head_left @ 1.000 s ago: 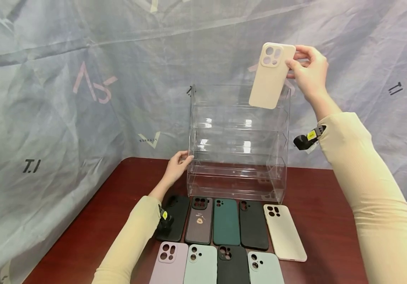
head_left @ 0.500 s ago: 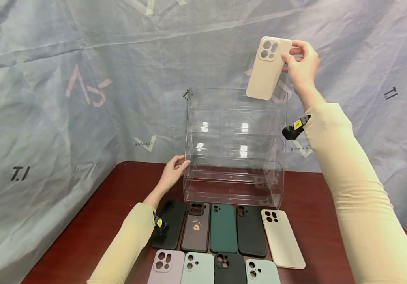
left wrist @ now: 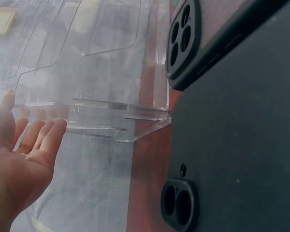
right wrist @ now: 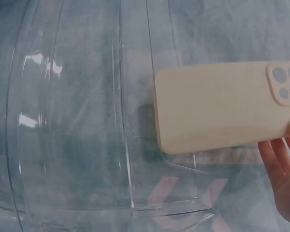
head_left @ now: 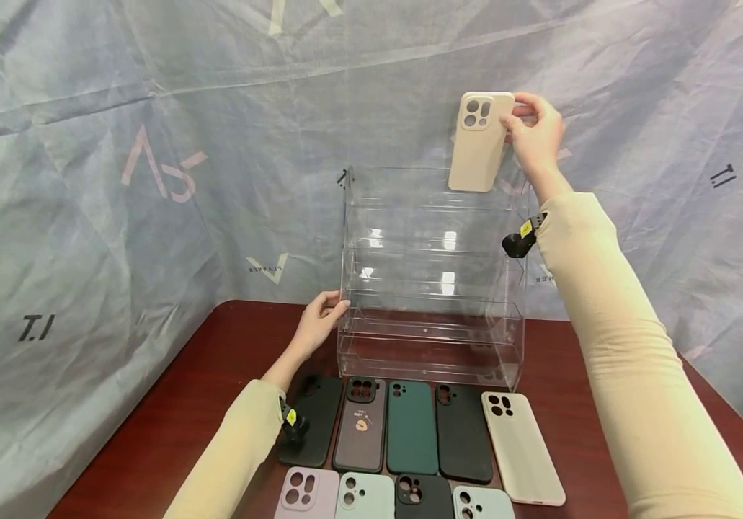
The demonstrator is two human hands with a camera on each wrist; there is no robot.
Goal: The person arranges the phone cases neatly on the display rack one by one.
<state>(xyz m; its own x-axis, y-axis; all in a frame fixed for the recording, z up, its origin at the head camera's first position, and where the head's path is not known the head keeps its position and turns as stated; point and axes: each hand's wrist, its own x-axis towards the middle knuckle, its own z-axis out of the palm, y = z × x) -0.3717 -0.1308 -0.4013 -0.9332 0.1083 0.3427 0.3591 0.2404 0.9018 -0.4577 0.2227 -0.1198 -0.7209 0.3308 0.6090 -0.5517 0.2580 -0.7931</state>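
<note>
The person's right hand is raised high, pinching a cream phone case by its upper edge near the camera cutout, thumb in front and fingers curled behind it. The case hangs nearly upright, camera end up, with its lower end just at the top of a clear acrylic display rack, toward the rack's right side. From the right wrist view the cream phone case lies across the rack's transparent wall, and only the fingertips show at the corner. The left hand is down at the table, its fingers relaxed and fairly straight, resting against the lower left edge of the rack; the left wrist view shows the palm and fingers flat beside the clear side panel. The rack stands on a dark red table in front of a grey-blue cloth backdrop. In front of the rack lie two rows of phone cases: a black case partly under the left wrist, a grey case, a dark green case, another black one and a second cream case, with paler cases in the nearer row.
</note>
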